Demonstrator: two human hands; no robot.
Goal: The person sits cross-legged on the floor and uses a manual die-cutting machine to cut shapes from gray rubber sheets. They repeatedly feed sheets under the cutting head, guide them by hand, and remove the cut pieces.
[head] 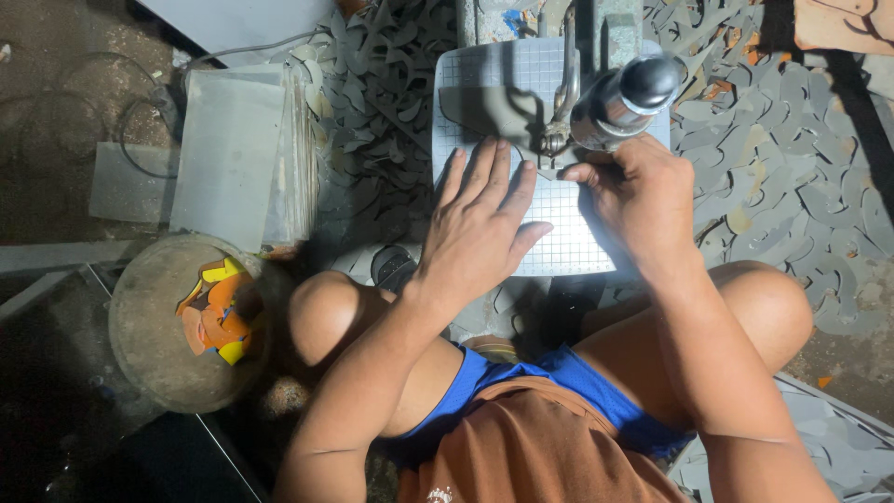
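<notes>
We're sitting low, knees bare, blue shorts and a rust-brown shirt nearest the camera. Our left hand (480, 219) is lying flat, fingers spread and straight, pressing down on a thin grey sheet piece (489, 112) that's resting on the white gridded work plate (568, 237). It's gripping nothing, just pinning. Our right hand (643, 196) is curling loosely at the sheet's edge just beside the cutting point, thumb and forefinger pinching toward it; we can't tell if it's actually clamping the sheet. The grey piece is looking flat, matte, with a curved cut edge, lying partly under the left fingertips and running up to the metal cutting head (559, 130). A dark cylindrical motor housing (624, 93) is sitting just above the right hand.

Left of our knee a round dusty bowl (149, 326) is holding orange and yellow offcuts (219, 312). Beyond it a stack of grey rectangular sheets (237, 154) is standing on the dirt floor. Grey curved scrap cutouts (782, 140) are littering the ground around the plate.
</notes>
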